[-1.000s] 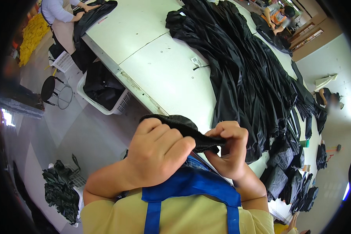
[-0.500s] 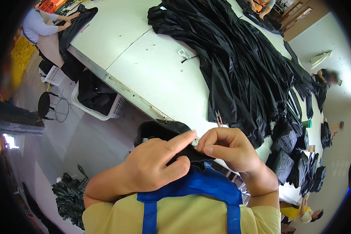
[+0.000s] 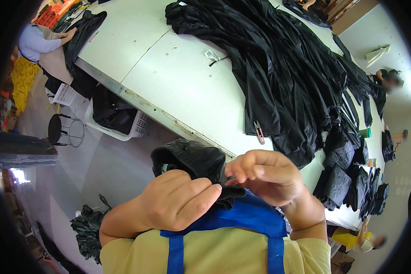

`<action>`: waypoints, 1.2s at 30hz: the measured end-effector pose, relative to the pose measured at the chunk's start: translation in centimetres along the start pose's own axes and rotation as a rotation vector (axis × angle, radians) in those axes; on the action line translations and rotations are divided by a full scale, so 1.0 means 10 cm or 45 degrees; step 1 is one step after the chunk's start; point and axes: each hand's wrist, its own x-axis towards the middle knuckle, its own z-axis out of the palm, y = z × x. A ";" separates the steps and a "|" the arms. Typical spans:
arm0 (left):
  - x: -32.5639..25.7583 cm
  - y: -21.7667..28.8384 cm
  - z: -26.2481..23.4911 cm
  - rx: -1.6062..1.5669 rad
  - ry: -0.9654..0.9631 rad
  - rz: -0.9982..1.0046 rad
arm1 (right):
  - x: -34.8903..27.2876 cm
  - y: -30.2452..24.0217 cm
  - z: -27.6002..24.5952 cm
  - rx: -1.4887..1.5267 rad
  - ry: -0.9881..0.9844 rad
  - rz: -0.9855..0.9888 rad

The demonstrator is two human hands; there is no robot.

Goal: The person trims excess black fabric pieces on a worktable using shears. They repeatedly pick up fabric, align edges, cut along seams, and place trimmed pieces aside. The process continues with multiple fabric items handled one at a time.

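A black garment piece (image 3: 201, 157) with a ribbed or stitched edge is bunched up in front of my chest, at the table's near edge. My left hand (image 3: 176, 201) is closed on it, with the fingers folded over the cloth and the thumb mostly hidden. Just right of the cloth's edge is my right hand (image 3: 271, 176), its fingers loosely bent and apart from the thumb. Nothing shows between those fingers, though the lower fingertips are close to the cloth. Small thread snips (image 3: 259, 132) with a pinkish handle lie on black fabric beyond my right hand.
A large heap of black fabric (image 3: 278, 68) covers the right of the white table (image 3: 169, 82). Folded black bundles (image 3: 335, 180) are stacked at the right. Below the table's left edge stands a white basket (image 3: 118, 130) of black cloth. A co-worker (image 3: 39, 45) handles black fabric at far left.
My right fingers have come off the garment's edge and spread. My left forefinger, stretched out before, has folded down onto the cloth, and the garment now shows more of its opening.
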 end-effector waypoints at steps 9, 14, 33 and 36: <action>0.03 0.05 0.00 -0.071 -0.118 -0.096 | 0.03 0.11 -0.15 -0.220 -0.225 -0.207; 0.07 0.06 -0.02 -0.098 -0.192 -0.034 | -0.05 -0.07 -0.05 -0.919 -0.193 -0.120; 0.24 -0.34 0.03 -0.081 0.096 -0.194 | 0.33 -0.20 0.11 -2.308 0.035 -0.861; 0.07 -0.62 -0.24 -0.069 0.525 -0.340 | 0.27 -0.57 0.09 -2.014 0.088 -0.866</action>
